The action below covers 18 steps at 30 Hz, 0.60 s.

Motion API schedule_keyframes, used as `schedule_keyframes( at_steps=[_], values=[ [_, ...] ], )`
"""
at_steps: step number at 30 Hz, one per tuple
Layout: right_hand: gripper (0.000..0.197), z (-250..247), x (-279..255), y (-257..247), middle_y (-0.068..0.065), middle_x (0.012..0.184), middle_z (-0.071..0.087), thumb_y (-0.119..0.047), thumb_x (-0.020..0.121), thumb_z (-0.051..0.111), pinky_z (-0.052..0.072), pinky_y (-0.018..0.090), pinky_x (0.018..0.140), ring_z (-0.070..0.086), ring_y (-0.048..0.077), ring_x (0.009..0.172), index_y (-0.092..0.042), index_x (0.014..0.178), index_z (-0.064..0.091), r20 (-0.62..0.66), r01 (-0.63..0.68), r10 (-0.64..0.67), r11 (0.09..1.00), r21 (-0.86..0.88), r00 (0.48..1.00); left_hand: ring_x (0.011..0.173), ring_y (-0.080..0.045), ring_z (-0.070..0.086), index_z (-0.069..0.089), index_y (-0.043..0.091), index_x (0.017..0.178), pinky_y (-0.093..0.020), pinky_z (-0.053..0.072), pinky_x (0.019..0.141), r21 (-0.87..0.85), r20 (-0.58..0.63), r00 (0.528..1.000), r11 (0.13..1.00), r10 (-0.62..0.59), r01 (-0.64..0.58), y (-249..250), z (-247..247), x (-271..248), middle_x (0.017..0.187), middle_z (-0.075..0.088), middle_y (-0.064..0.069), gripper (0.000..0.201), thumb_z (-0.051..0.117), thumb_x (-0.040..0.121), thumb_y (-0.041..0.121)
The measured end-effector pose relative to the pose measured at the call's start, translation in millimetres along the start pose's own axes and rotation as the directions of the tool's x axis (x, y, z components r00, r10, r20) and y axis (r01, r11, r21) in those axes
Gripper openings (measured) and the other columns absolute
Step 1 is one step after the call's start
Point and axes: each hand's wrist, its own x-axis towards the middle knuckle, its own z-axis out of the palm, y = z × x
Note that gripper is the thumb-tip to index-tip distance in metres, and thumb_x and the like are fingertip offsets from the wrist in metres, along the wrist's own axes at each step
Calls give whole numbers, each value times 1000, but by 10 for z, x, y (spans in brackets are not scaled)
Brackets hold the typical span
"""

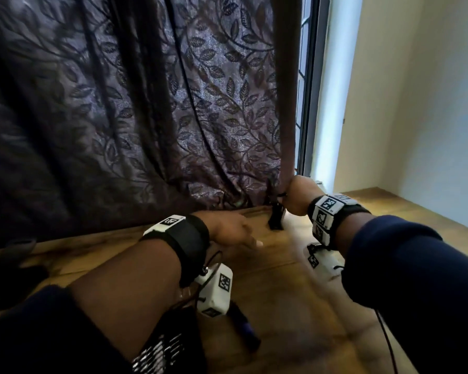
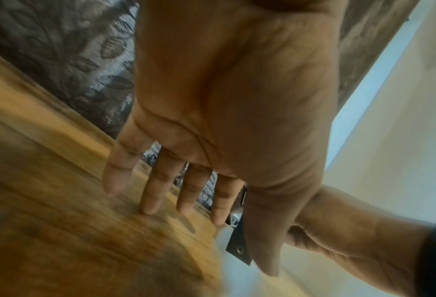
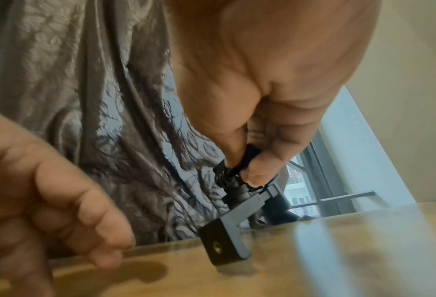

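A small black clamp mount [image 1: 276, 218] stands on the wooden table [image 1: 281, 298] close to the curtain. My right hand [image 1: 288, 197] pinches the knob at its top, with thumb and fingers curled round it. The right wrist view shows that pinch [image 3: 252, 158] and the L-shaped clamp mount [image 3: 233, 229] with a threaded hole, its foot on the wood. My left hand [image 1: 241, 233] reaches toward the mount with fingers straight and holds nothing. In the left wrist view my left hand [image 2: 186, 180] has its fingers spread just above the table, beside the mount [image 2: 238, 248].
A dark leaf-patterned curtain [image 1: 146, 117] hangs along the table's far edge. A window frame [image 1: 307, 103] and a pale wall [image 1: 416, 103] stand at the right. A dark cylindrical object [image 1: 243, 329] lies near me, and a black cable [image 1: 387, 338] runs down the right.
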Motion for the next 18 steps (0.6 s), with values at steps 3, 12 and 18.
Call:
schedule_keyframes(
  at_steps=[3,12,18],
  values=[
    [19,-324,-325,-242,13,86,73,-18,91,62,55,35,68,65,31,78,-2,88,72,-33,98,-93,970,222,995,138,-15,48,46,25,153,-34,36,118,-260,-171,985,965,-12,-33,-160,33,-385,153,48,8,80,75,86,59],
    [8,-586,-1651,-1204,13,75,73,-9,97,67,44,21,48,57,11,53,-7,105,69,146,67,-408,464,883,901,125,-3,60,22,39,158,-28,53,103,-709,-511,857,596,-67,-376,-500,559,-1790,142,59,10,113,95,71,31],
    [14,-255,-1919,-1413,11,73,68,-9,103,56,37,19,46,48,11,52,-7,111,67,165,-128,-426,114,985,889,93,-14,73,17,46,160,-32,59,77,-697,-597,801,469,39,-542,-704,751,-2228,150,54,11,130,93,64,3]
  ],
)
